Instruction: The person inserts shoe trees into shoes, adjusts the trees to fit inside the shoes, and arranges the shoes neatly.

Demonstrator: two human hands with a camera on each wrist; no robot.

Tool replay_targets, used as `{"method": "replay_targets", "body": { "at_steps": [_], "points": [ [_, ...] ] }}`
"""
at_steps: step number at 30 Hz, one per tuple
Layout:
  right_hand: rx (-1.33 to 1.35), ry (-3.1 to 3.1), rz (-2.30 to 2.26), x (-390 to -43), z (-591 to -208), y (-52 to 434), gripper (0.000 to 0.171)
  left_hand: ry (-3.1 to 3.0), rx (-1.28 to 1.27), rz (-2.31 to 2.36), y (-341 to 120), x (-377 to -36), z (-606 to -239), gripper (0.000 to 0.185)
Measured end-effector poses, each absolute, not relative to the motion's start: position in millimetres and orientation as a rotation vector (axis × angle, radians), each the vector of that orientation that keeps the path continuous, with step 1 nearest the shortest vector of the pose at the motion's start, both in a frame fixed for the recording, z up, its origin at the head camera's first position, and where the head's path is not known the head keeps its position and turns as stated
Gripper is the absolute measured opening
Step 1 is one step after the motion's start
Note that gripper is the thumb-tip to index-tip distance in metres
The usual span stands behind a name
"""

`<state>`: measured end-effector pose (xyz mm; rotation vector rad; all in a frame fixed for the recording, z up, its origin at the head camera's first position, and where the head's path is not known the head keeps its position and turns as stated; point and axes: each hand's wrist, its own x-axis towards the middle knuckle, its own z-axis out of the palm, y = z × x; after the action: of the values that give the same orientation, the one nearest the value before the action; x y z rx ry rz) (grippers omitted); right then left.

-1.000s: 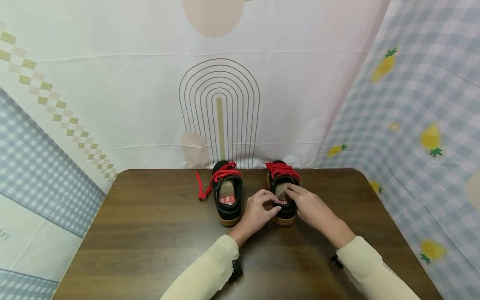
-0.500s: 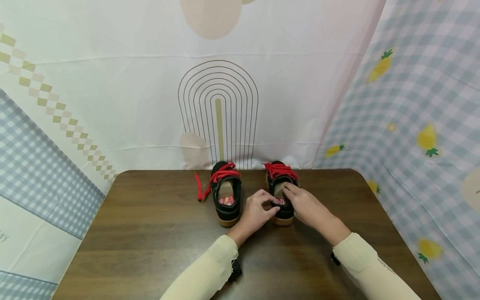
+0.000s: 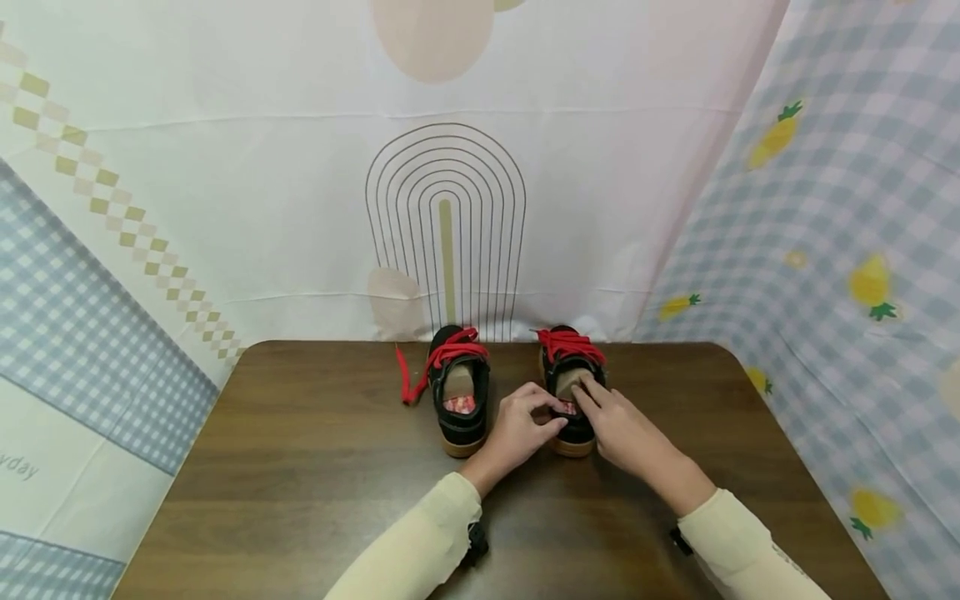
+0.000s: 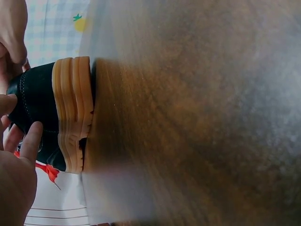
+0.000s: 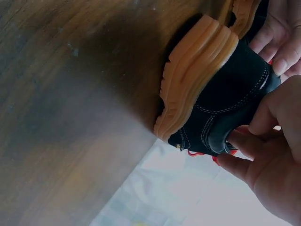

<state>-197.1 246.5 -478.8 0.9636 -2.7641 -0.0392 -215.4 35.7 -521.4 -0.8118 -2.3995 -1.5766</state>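
Head view: we list a dark wood-grain bench (image 3: 300, 467) with two black shoes standing side by side at its far edge, heels toward us. The left shoe (image 3: 459, 398) has a gum sole and a red lace (image 3: 408, 379) trailing loose onto the bench on its left. The right shoe (image 3: 573, 392) carries red lacing over its tongue. The left hand (image 3: 517, 429) has its fingers curled against the heel collar of the right shoe, thumb and forefinger pinching the rim. The right hand (image 3: 622, 425) lies along the shoe's right side, fingers reaching into the opening and closed on the collar. Cream sleeves (image 3: 420, 542) cover both forearms. Behind stand a printed backdrop with an arch motif (image 3: 446, 225) and, at right, a checked cloth with pineapples (image 3: 847, 250).

Left wrist view: we record the right shoe (image 4: 37, 113) on the bench (image 4: 197, 117), its ribbed gum sole (image 4: 75, 113) facing the camera. The left hand (image 4: 16, 174) rests its fingertips on the black heel; its grip is grasping the shoe.

Right wrist view: the right shoe (image 5: 230, 99) sits with its heel sole (image 5: 193, 84) on the bench (image 5: 70, 117). The right hand (image 5: 273, 155) pinches the stitched collar, its grip grasping the shoe; the left hand's fingers (image 5: 282, 33) touch the other side.
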Motion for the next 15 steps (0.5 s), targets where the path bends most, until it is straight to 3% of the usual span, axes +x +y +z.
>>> {"method": "replay_targets", "body": {
  "at_steps": [7,15],
  "points": [
    [0.953,-2.766,-0.068,-198.6,-475.9,247.1,0.077,-2.393,-0.796,-1.617,36.9,-215.7,-518.9,0.014],
    [0.982,-2.780,-0.057,-200.8,-476.0,248.7,0.077,-2.397,-0.791,-1.601,37.3,-217.0,-520.9,0.012]
  ]
}}
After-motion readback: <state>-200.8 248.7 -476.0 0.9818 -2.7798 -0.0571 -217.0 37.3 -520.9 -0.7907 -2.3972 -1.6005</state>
